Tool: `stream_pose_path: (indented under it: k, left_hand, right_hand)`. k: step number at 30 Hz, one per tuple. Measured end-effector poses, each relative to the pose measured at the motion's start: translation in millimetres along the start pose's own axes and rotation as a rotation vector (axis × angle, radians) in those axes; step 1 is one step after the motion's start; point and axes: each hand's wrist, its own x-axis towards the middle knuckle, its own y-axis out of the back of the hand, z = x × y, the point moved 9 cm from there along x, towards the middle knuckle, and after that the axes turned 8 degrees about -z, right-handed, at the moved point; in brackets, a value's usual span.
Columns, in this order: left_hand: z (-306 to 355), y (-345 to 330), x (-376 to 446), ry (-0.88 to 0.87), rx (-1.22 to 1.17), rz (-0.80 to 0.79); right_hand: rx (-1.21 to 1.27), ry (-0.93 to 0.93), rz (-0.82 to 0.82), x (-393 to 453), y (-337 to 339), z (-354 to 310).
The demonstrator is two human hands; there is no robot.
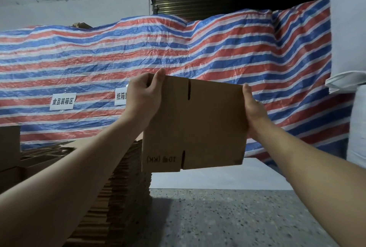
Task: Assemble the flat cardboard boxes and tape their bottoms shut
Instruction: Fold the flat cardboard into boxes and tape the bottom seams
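I hold one flat brown cardboard box [195, 123] upright in front of me, its printed text upside down near the bottom edge. My left hand [145, 98] grips its upper left corner, thumb on the near face and fingers curled behind. My right hand [252, 112] holds the right edge, thumb along the front and fingers hidden behind the board. The box is still folded flat, with flap slits showing at top and bottom.
A tall stack of flat cardboard boxes [122, 193] stands low at the left, under my left forearm. More brown boxes [11, 153] sit at far left. A red, white and blue striped tarp [217, 52] hangs behind. Speckled floor [227, 221] lies below.
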Motion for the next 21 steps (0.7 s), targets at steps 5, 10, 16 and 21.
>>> stream_pose_path:
  k: [5, 10, 16, 21]
  left_hand:
    - [-15.0, -8.3, -5.6, 0.062, -0.081, -0.022]
    - [-51.9, -17.7, -43.0, 0.228, 0.012, -0.038]
    - [-136.1, -43.9, -155.6, 0.513, -0.224, -0.242]
    - [-180.6, -54.2, -226.6, 0.659, -0.176, -0.198]
  right_hand:
    - [0.025, 0.05, -0.037, -15.3, 9.1, -5.3]
    - [0.019, 0.11, 0.133, -48.3, 18.2, 19.0]
    - [-0.034, 0.055, 0.204, -107.6, 19.8, 110.3]
    - [-0.029, -0.127, 0.177, -138.9, 12.3, 191.7]
